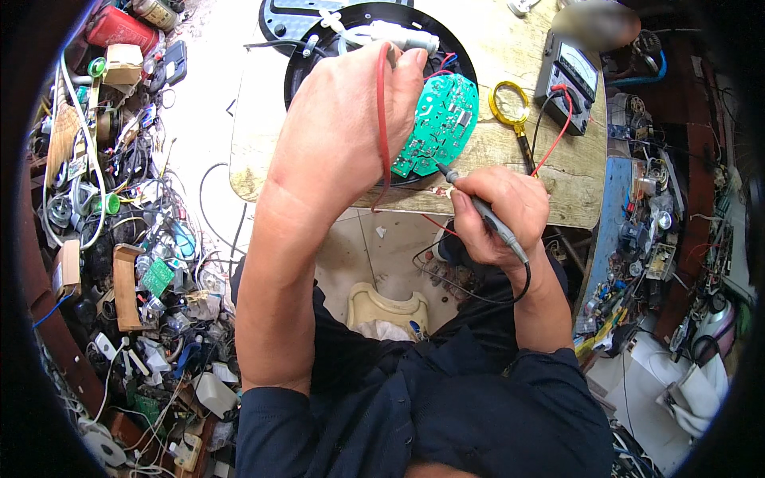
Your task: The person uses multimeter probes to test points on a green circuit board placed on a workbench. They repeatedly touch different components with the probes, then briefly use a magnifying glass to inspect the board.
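Note:
A green circuit board (440,127) lies partly inside a round black housing (298,76) on the wooden table. My left hand (351,111) is closed above the board's left side, gripping a test probe whose body is mostly hidden; its red lead (383,119) runs over the back of the hand. My right hand (506,211) holds a black test probe (492,220) like a pen, its tip at the board's lower edge; I cannot tell if it touches. Behind my left hand sits a whitish pump-like part with tubing (402,36).
An analog multimeter (567,80) with red and black leads stands at the table's right. Between it and the board lies a yellow-rimmed magnifying glass (510,103). Heaped electronic parts and cables (151,279) cover the left side. A cream stool (386,307) is below the table edge.

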The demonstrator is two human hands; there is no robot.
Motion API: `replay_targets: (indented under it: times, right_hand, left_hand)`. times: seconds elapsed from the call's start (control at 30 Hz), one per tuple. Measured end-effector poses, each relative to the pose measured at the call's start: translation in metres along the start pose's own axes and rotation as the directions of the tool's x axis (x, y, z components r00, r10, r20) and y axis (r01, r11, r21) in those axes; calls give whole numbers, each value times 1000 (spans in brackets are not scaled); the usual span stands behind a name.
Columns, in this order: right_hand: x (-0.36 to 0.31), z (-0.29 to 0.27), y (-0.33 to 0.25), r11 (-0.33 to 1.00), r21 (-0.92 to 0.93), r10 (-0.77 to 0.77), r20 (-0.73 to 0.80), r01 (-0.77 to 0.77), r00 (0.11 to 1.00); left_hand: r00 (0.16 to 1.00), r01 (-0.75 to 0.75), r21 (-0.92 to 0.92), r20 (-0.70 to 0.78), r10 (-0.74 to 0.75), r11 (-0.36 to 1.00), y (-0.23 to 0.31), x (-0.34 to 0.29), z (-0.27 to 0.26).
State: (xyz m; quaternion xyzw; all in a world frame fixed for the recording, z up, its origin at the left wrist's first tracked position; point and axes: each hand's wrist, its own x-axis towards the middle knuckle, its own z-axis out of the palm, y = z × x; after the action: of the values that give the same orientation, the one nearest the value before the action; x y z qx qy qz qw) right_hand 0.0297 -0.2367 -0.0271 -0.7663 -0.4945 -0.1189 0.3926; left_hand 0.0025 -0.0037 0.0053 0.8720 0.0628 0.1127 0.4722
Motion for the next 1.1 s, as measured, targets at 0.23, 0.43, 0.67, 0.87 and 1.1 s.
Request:
replay_targets:
  times: [0.23, 0.43, 0.67, 0.87, 1.1]
  right_hand:
    - [2, 1, -2, 1000, 20, -11, -4, 12, 1000]
    - [1, 1, -4, 1000, 24, 1, 7, -1, 1000]
    - [0, 2, -4, 999, 32, -13, 10, 12, 1000]
    - [2, 1, -6, 999, 12, -34, 15, 34, 999]
    - [2, 1, -8, 999, -11, -47, 26, 47, 999]
  left_hand:
    - [1000, -6, 22, -9, 6, 1000, -2, 0, 1]
    - [1000, -3, 25, -11, 4, 1000, -5, 0, 1]
    - [1000, -3, 35, -31, 4, 999, -4, 0, 3]
    - [999, -18, 54, -46, 20, 998, -4, 0, 2]
    - [999, -17, 66, -47, 20, 998, -6, 1, 3]
